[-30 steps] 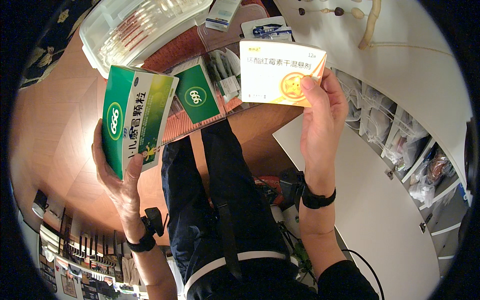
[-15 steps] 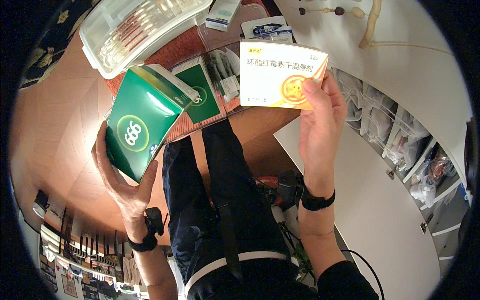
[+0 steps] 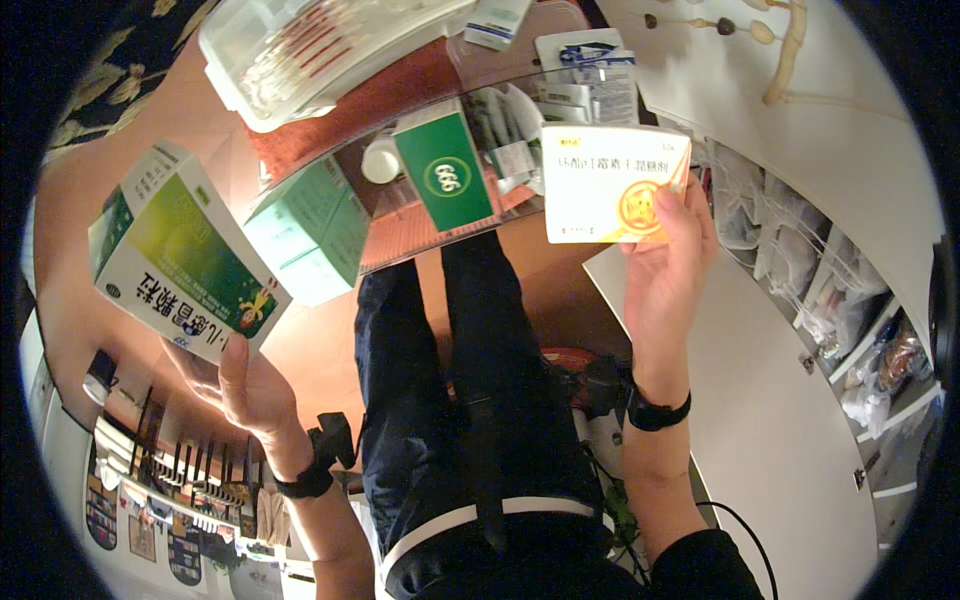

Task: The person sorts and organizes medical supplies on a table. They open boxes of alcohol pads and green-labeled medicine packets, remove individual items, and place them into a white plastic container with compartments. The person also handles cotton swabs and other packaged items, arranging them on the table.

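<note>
My left hand point(image 3: 240, 385) grips the lower end of a green, yellow and white medicine box point(image 3: 190, 265), which is tilted in the air at the left. A small cartoon figure shows on its face. In my right hand point(image 3: 675, 240), pinched between thumb and fingers at the lower right corner, is a white and orange medicine box point(image 3: 600, 190), held nearly level with its printed front up. Between the hands a clear plastic organizer holds a green box point(image 3: 448, 170) with a ring emblem, pale green boxes point(image 3: 312, 235), a white round container point(image 3: 381, 160) and plastic-wrapped packets point(image 3: 508, 140).
A translucent bin point(image 3: 235, 85) of cotton swabs stands at the far left. Small packs point(image 3: 495, 22) and white pouches point(image 3: 600, 85) lie at the back. At the right, an opened white cabinet door point(image 3: 720, 400) adjoins shelves of bagged items point(image 3: 770, 250).
My left hand has moved left and turned its box, so another face now shows. The pale green boxes have come into sight. My right hand's box appears slightly lower and further right.
</note>
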`<act>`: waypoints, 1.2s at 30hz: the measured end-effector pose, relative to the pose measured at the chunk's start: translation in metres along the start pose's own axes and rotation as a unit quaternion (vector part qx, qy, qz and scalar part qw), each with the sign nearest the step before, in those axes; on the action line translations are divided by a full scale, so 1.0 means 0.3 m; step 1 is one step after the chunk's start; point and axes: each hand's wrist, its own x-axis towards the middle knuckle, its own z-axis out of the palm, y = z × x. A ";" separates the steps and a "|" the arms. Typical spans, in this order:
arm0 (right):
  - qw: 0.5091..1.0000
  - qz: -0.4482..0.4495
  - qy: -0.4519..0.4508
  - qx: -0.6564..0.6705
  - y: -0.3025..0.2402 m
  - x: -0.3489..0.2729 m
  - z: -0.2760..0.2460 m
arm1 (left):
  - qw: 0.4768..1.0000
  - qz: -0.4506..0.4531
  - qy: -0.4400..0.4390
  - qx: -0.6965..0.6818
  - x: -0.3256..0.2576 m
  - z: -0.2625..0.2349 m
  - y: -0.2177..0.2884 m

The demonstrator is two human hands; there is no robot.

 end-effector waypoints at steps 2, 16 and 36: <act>1.000 -0.013 -0.001 0.004 0.022 -0.021 0.013 | 1.000 -0.004 0.014 -0.002 0.009 -0.015 0.004; 0.979 -0.045 -0.160 -0.121 0.137 -0.207 0.115 | 1.000 -0.026 -0.002 0.002 0.026 -0.087 0.011; 0.988 -0.110 0.002 -0.110 0.081 -0.042 0.079 | 0.996 -0.062 0.001 0.067 0.022 -0.115 0.027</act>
